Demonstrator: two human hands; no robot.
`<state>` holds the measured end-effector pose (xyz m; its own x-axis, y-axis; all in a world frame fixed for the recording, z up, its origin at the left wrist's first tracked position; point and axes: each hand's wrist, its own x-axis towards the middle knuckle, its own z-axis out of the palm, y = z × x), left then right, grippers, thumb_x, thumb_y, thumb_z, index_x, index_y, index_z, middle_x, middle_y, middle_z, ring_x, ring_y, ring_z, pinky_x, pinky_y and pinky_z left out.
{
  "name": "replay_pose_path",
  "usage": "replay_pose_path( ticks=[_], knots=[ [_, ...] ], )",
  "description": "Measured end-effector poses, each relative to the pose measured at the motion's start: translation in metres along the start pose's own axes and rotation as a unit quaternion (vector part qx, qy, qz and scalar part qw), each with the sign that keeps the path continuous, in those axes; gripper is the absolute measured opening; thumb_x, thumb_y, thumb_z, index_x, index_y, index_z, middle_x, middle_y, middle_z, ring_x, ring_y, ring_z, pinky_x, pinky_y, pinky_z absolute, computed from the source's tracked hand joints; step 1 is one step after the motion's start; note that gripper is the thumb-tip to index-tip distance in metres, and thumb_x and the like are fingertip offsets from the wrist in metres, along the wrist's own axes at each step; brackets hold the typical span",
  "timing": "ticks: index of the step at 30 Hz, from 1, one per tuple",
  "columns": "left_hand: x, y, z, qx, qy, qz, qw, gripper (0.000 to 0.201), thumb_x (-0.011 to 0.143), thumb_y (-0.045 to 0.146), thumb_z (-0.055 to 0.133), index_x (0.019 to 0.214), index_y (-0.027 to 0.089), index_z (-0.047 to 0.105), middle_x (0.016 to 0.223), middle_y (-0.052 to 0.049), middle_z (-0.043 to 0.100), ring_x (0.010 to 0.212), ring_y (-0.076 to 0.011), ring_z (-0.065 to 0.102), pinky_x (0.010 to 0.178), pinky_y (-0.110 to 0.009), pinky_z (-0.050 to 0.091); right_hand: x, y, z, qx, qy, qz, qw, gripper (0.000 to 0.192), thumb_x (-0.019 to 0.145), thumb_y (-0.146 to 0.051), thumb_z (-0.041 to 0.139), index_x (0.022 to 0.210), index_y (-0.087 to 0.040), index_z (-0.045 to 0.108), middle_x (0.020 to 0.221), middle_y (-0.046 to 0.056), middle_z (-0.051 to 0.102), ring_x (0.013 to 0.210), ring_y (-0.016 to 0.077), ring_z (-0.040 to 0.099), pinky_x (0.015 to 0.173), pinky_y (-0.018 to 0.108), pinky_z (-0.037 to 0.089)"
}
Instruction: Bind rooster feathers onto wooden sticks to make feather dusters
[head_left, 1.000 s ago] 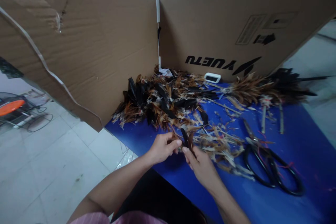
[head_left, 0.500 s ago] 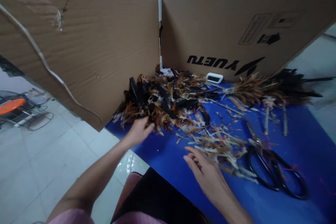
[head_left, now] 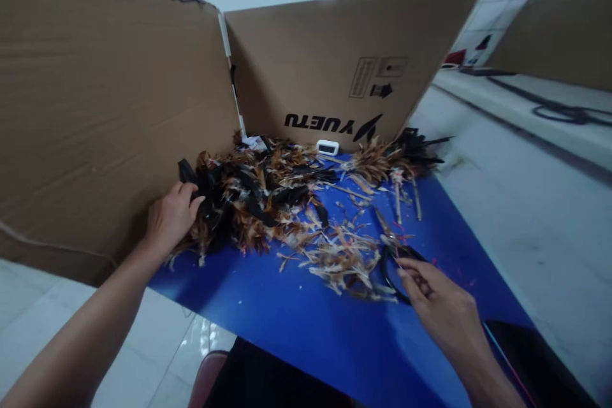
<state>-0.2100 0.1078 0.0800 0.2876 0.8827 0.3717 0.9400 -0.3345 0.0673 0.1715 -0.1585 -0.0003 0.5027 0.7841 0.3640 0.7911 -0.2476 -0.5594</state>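
My left hand (head_left: 173,213) is at the left end of a heap of brown and black feathers (head_left: 258,194), against the cardboard. Its thumb and fingers close on dark feathers (head_left: 189,173); the other fingers are partly hidden. On the right, my right hand (head_left: 442,299) lies over the black handles of large scissors (head_left: 391,239), fingers curled and thumb near the index finger. It covers most of the handles, so the exact grip is hidden. The scissor blades point away on the blue tabletop (head_left: 296,312). Left of the scissors lie pale, stripped feather pieces (head_left: 342,258).
Two cardboard walls (head_left: 349,38) meet in a corner behind the feathers. A small white display device (head_left: 327,147) stands at the back. Beside it lies a feather bundle (head_left: 377,159) and two pale sticks (head_left: 398,201). A dark flat object (head_left: 530,357) lies at lower right.
The view has turned right. My left hand has moved left and farther back onto the feathers. My right hand has moved from beside the pale pieces to the scissor handles.
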Motion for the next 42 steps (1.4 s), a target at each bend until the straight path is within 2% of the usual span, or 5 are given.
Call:
replay_pose_path(
  ticks=[7,14,20,30,42],
  knots=[
    [-0.043,0.121,0.032,-0.238,-0.008,0.332,0.913,0.021,0.09,0.025,0.042,0.103,0.02,0.057,0.108,-0.006,0.061,0.105,-0.0179,0.055,0.093,-0.035,0.043,0.031,0.027,-0.012,-0.08,0.035,-0.02,0.996,0.028,0.081,-0.036,0.044,0.094,-0.02,0.063,0.087,0.007,0.067,0.082,0.0237,0.062,0.073,0.037,0.047],
    [-0.068,0.193,0.086,-0.236,-0.165,0.32,0.903,0.062,0.08,0.035,0.058,0.132,0.011,0.038,0.142,-0.019,0.034,0.134,-0.031,0.027,0.107,-0.047,0.03,0.067,0.038,-0.003,-0.106,-0.035,-0.032,0.993,0.024,0.079,-0.032,0.046,0.09,-0.021,0.064,0.089,0.005,0.07,0.084,0.022,0.064,0.075,0.034,0.048],
    [-0.076,0.207,0.1,-0.285,-0.181,0.392,0.856,0.071,0.08,0.04,0.057,0.139,0.015,0.027,0.144,-0.016,0.033,0.134,-0.0267,0.029,0.107,-0.044,0.033,0.13,0.017,0.035,-0.21,-0.112,-0.101,0.966,0.024,0.084,-0.021,0.045,0.098,-0.02,0.065,0.101,0.006,0.068,0.094,0.0182,0.062,0.084,0.028,0.045],
    [-0.07,0.202,0.089,-0.291,-0.063,0.473,0.829,0.043,0.086,0.036,0.048,0.125,0.017,0.044,0.126,-0.011,0.053,0.128,-0.0215,0.038,0.112,-0.042,0.023,0.219,-0.011,0.105,-0.332,-0.17,-0.154,0.915,0.025,0.083,-0.008,0.044,0.092,-0.011,0.066,0.094,0.016,0.065,0.094,0.0237,0.059,0.081,0.033,0.041],
    [-0.063,0.197,0.091,-0.301,-0.048,0.47,0.828,0.035,0.089,0.041,0.04,0.111,0.017,0.053,0.117,-0.009,0.057,0.119,-0.0203,0.044,0.112,-0.043,0.019,0.249,0.013,0.08,-0.384,-0.137,-0.146,0.902,0.028,0.088,-0.01,0.036,0.106,-0.01,0.058,0.106,0.017,0.056,0.091,0.0216,0.06,0.074,0.029,0.043]
  ],
)
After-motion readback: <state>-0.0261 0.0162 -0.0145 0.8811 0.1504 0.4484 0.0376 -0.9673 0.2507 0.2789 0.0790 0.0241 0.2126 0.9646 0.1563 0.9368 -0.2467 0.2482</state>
